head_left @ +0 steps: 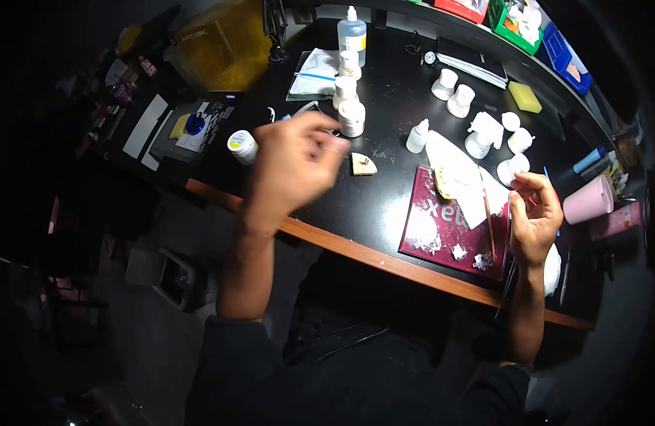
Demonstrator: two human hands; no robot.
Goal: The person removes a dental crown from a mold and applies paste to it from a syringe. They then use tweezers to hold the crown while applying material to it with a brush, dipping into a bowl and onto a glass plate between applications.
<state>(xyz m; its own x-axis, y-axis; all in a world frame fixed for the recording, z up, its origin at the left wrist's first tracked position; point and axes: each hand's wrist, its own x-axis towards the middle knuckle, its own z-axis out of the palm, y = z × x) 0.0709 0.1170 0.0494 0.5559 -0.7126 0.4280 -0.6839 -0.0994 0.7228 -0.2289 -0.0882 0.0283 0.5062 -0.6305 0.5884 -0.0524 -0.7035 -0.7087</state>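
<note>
My left hand (pixel 299 160), slightly blurred, hovers over the left part of the black desk with curled fingers; nothing shows in it. Close by are a white jar with a yellow label (pixel 243 147), an open-looking white jar (pixel 352 118) and a small cream dental-model piece (pixel 363 165). Over the right edge of a dark red board (pixel 441 213) is my right hand (pixel 535 216), its fingers curved and apart, holding nothing visible. The board carries white powder, a white tissue (pixel 469 188), a yellowish piece (pixel 446 184) and a thin brown brush (pixel 488 220).
Beyond the board stand a dropper bottle (pixel 417 136) and several white jars. A clear bottle (pixel 352 39) rises at the back. A pink cup (pixel 588 200) is at the right. A wooden edge (pixel 370 263) borders the desk's front.
</note>
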